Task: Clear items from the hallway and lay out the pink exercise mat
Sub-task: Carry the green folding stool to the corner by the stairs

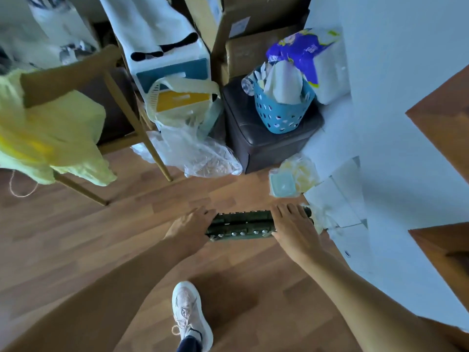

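Note:
A long dark green bar (242,223) with rows of round metal studs lies low over the wooden hallway floor (101,237), near the white wall. My left hand (189,228) grips its left end, fingers curled over the top. My right hand (294,224) grips its right end, covering that end. No pink mat is in view.
Clutter stands just beyond the bar: clear plastic bags (195,153), a dark ottoman (266,143) carrying a blue basket (281,110), a small pale lidded tub (281,185), white paper sheets (340,199) along the wall. A wooden rack (137,123) with a yellow-green cloth (50,128) is at left. My white shoe (190,313) stands below.

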A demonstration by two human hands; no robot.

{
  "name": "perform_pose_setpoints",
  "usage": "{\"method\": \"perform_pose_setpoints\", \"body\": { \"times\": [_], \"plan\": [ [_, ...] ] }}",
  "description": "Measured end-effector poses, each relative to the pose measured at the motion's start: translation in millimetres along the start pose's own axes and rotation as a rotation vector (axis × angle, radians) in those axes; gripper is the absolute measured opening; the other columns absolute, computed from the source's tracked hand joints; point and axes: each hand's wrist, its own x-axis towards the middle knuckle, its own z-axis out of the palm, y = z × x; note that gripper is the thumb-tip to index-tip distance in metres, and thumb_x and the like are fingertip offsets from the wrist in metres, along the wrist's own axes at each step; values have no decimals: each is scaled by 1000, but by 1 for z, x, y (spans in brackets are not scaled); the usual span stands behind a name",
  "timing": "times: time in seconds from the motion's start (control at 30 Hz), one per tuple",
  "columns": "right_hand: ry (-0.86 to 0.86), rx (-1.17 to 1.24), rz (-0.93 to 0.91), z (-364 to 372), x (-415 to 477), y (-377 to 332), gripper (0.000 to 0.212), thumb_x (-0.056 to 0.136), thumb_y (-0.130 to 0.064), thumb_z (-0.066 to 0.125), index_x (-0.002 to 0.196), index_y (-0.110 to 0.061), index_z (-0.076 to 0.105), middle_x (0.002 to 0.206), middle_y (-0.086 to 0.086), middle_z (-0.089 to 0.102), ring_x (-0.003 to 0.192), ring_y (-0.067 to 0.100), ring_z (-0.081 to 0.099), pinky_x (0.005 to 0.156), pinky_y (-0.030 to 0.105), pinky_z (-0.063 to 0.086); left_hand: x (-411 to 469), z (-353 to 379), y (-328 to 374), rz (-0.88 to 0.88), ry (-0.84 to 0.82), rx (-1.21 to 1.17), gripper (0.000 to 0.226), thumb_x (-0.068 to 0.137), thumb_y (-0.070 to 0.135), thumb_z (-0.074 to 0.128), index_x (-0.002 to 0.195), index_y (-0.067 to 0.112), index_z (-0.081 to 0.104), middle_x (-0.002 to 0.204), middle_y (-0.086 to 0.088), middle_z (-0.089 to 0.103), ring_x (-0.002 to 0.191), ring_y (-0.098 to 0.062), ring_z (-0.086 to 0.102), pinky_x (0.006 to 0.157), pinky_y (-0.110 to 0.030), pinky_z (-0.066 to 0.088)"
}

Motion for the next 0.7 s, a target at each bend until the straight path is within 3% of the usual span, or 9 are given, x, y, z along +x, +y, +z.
{"method": "perform_pose_setpoints", "body": {
  "times": [0.1,0.27,0.47,0.57,0.7],
  "plan": [
    [26,25,39,-3,42,0,46,79,-15,69,121,-6,54,111,10,59,103,30,58,99,41,45,39,-10,-20,-8,15,-41,58,78,9,57,132,26,45,127,2,50,114,-22,52,84,-31,44],
    [-14,40,72,16,101,11,49,88,-20,61,132,-7,43,123,9,52,112,28,52,109,43,34,105,-21,-43,30,-2,-29,50,79,7,58,124,27,48,118,2,54,109,-20,54,83,-32,48],
    [-15,58,86,36,164,40,50,89,-22,60,133,-8,42,124,9,52,112,29,53,109,43,34,185,-25,-56,74,-20,24,43,79,9,59,117,26,48,113,2,56,106,-21,56,83,-35,51],
    [-40,60,91,51,195,55,47,91,-24,57,132,-8,40,123,8,52,113,27,52,109,41,34,223,-22,-59,79,-47,59,42,79,8,58,116,27,48,109,2,57,102,-20,59,73,-28,45],
    [-78,74,94,70,238,75,50,89,-29,60,130,-9,40,122,7,51,113,27,51,109,41,34,276,-16,-65,80,-102,81,44,78,9,58,117,26,47,108,2,56,102,-20,57,71,-30,41]
  ]
}}
